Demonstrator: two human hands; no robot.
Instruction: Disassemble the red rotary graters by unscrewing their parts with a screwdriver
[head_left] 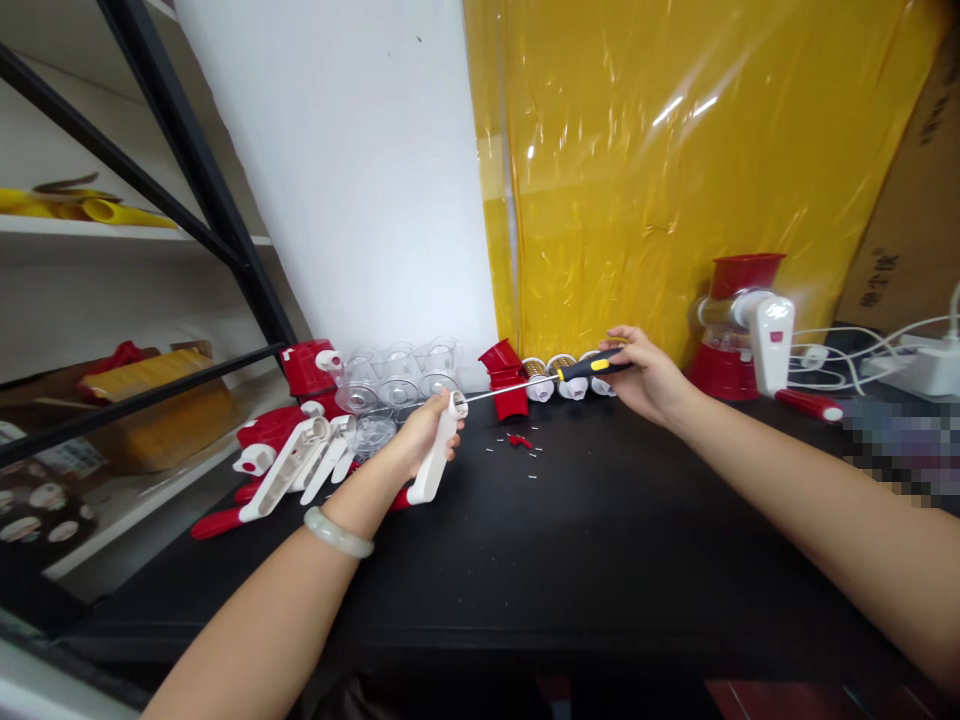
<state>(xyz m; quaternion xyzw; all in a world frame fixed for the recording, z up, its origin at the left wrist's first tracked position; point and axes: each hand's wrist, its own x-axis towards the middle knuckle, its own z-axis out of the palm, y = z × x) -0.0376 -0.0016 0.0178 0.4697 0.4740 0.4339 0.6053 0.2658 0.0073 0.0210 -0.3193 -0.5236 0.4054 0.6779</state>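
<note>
My left hand (429,435) is wrapped round a white crank arm (433,468) with a red handle at its lower end. In my right hand (646,372) is a screwdriver (589,369) with a black and yellow grip. Its long shaft points left, and the tip is at the round opening on top of the crank arm; how deep it sits cannot be made out. Several small screws (532,456) and a small red piece (519,440) lie on the black table (570,560) between and beyond my hands.
More white crank arms (289,470) and red housings (307,368) lie at the left, beside clear plastic cups (399,370). Red hoppers (508,380) and drum graters (562,378) stand at the back. An assembled red and white grater (739,330) and white cables (825,355) are at the right.
</note>
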